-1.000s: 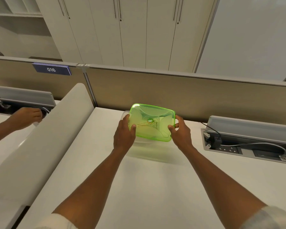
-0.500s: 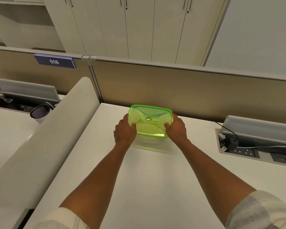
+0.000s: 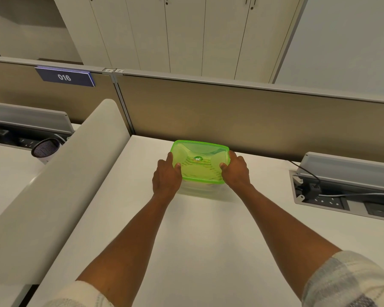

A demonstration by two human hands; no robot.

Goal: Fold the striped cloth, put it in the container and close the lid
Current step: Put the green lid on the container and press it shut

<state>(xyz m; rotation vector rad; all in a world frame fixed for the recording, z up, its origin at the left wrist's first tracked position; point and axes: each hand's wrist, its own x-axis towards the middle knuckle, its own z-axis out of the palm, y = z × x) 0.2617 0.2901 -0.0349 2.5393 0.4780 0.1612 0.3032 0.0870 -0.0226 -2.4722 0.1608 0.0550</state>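
A clear plastic container (image 3: 200,189) stands on the white desk (image 3: 204,240) near the back partition, with a translucent green lid (image 3: 198,151) lying flat on top. Faint stripes of the cloth (image 3: 208,168) show through the lid. My left hand (image 3: 166,176) grips the lid's left edge, thumb on top. My right hand (image 3: 236,172) grips the right edge the same way, thumb on the lid.
A tan partition (image 3: 231,120) runs right behind the container. A grey curved divider (image 3: 60,178) borders the desk on the left. An open cable tray with sockets and cords (image 3: 341,196) sits at the right. A round dark speaker (image 3: 46,149) stands on the neighbouring desk.
The lid went from tilted above the container to lying flat on it. Both hands slid onto its side edges. The other person's hand on the left desk has gone.
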